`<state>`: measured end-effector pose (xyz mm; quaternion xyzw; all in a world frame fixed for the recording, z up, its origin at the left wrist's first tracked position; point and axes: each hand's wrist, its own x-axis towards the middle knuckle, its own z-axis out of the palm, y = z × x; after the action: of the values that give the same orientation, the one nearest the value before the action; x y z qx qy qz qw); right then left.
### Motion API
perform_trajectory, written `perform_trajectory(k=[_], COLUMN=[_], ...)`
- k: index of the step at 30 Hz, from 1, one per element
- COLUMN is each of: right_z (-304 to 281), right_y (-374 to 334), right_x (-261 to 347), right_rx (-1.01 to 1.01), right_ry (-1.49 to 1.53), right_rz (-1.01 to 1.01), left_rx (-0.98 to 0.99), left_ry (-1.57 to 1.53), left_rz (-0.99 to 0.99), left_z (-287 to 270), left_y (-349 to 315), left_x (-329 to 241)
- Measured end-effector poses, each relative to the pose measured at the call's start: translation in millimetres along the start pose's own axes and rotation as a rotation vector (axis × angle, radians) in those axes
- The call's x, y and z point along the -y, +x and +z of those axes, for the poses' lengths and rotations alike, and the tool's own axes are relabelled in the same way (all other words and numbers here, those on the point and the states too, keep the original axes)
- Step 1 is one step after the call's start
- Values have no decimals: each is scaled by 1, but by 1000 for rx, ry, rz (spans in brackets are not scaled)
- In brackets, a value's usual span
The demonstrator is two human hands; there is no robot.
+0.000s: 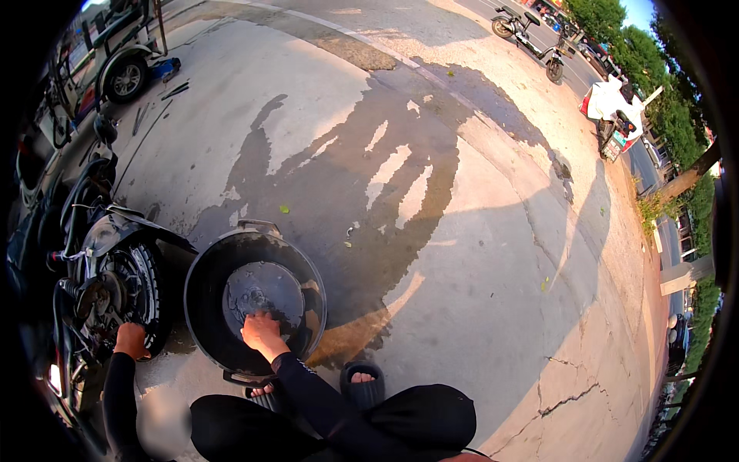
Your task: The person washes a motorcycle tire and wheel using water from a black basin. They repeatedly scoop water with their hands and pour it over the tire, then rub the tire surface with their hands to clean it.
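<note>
A big round black tub (318, 277) with side handles stands in front of me, with shallow water (262, 289) at its bottom. My right hand (264, 335) reaches over its near rim, low in the tub by the water. Its fingers are bent and close together; whatever they hold is hidden. On the left, my left hand (131, 341) is closed at the near lower edge of a motorbike's tyre (150, 289). The fingertips of that hand are turned away from view. Above the wheel sits a dark mudguard (127, 231).
Wet patches (346, 192) spread over the concrete beyond the tub. My sandalled feet (362, 385) are close to its near side. Thin rods (142, 146) lie near a three-wheeled vehicle (123, 77) at the far left. A scooter (531, 38) and a covered bike (612, 115) stand far right.
</note>
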<state>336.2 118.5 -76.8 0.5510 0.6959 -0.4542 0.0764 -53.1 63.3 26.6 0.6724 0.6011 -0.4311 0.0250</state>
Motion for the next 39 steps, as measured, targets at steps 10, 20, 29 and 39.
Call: perform_trajectory(k=[10,20,29,39], right_z=[46,28,32,32], right_y=[-6,-4,14,9], right_x=[-23,-5,-5,0], right_rx=[11,112,196,131], right_ry=[-96,-149,-201,-175], right_rz=[192,211,247,220], left_rx=[-27,-34,55,72], left_ry=[-11,-133,-148,-164], left_rz=[20,61,75,85], left_z=[-7,-36,-58,-59], left_y=[7,1,-7,-6], left_x=[-5,-3,-13,-12])
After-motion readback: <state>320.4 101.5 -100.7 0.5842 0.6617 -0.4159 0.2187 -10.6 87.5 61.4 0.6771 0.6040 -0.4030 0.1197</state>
